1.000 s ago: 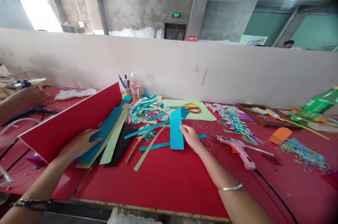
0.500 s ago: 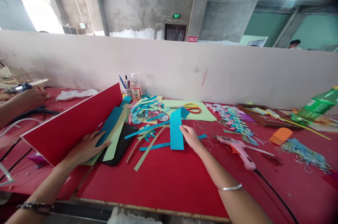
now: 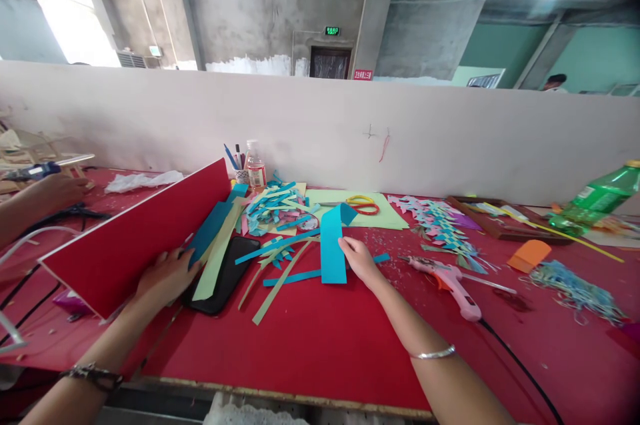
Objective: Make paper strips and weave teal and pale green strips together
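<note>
A wide blue paper strip (image 3: 333,255) with a curled-over top is pinched between the thumb and fingers of my right hand (image 3: 361,260). It stands raised over thin blue and pale green strips (image 3: 280,286) on the red table. My left hand (image 3: 167,280) lies beside a stack of blue paper (image 3: 209,233), its fingers stretched out at the near end. Along that stack runs a pale green strip (image 3: 220,258), partly over a black phone-like slab (image 3: 235,271). Behind the raised strip, scissors (image 3: 369,209) with red and yellow handles rest on pale green sheets (image 3: 395,215).
A red board (image 3: 140,231) stands upright at left, with another person's hand (image 3: 53,193) beyond it. Paper scraps (image 3: 280,208), a clear bottle (image 3: 257,168) and a pen cup (image 3: 241,175) are behind. At right lie a pink glue gun (image 3: 453,281), woven paper (image 3: 435,225) and a green bottle (image 3: 600,198).
My left hand has drawn back slightly toward me and off the top of the paper stack. My right hand keeps the blue strip in nearly the same place.
</note>
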`<state>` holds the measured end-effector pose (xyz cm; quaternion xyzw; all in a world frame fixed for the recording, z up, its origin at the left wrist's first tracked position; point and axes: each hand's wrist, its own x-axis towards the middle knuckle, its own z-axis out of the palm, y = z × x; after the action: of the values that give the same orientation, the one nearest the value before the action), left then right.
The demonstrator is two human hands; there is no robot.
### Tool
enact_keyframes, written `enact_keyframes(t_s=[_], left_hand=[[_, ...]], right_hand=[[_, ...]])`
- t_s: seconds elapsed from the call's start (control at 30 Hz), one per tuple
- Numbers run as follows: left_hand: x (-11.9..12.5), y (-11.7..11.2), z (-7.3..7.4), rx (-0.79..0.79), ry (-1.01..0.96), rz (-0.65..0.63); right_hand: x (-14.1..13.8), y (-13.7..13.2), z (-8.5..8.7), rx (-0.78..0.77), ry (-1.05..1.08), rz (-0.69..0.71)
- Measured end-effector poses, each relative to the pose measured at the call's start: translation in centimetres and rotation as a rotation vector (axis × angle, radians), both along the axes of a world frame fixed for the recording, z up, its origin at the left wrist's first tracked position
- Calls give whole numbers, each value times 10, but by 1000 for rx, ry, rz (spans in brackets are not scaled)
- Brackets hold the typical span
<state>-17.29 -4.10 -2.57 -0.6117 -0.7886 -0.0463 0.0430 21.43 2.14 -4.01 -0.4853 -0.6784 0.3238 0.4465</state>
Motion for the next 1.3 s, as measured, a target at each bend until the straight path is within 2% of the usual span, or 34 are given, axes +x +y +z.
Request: enact_keyframes(t_s=[0.17,0.4,0.77,1.07,1.3], left_hand=[[10,5,12,-119,49,56],[19,16,22,-116,68,131],[24,52,24,-8,76,100],[24,57,25,2,76,54],[34,49,31,55,46,28]], right_hand=[[0,2,0,10,-2,-17],[0,1,-1,21,-1,-7],[-1,-2,3,44,-3,4],[0,-2,2,33,1,14],[-1,-2,3,40,2,12]])
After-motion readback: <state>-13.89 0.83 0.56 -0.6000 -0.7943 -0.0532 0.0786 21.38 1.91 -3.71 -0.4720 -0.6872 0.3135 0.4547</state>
